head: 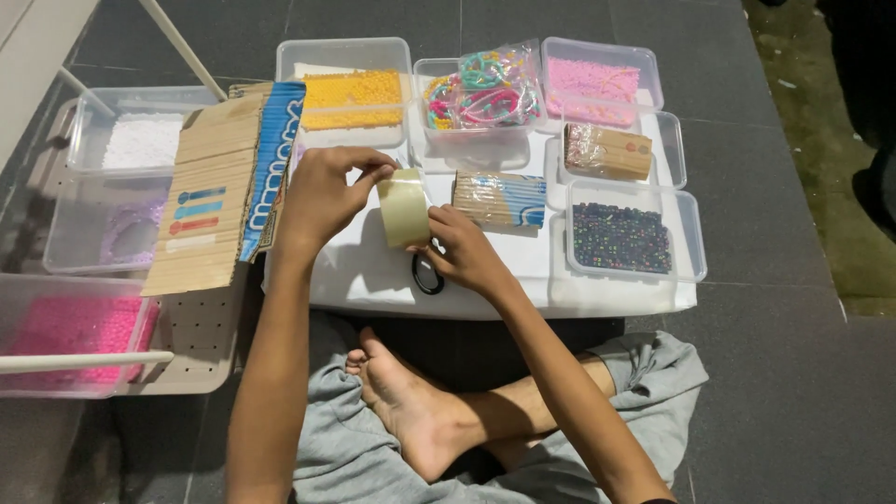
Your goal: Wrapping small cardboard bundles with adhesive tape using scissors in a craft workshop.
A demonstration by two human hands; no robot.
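Both your hands on a roll of clear tape, above the white board.
Your left hand (322, 191) pinches the top edge of the tape roll (403, 207); your right hand (462, 247) grips its lower right side. The roll stands on edge over the white board (560, 289). A black ring (427, 276) lies just below it; a packet of sticks (501, 199) sits just to its right.

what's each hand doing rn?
Left hand: closed on the top edge of the tape roll.
Right hand: closed on the same tape roll, gripping its lower side.
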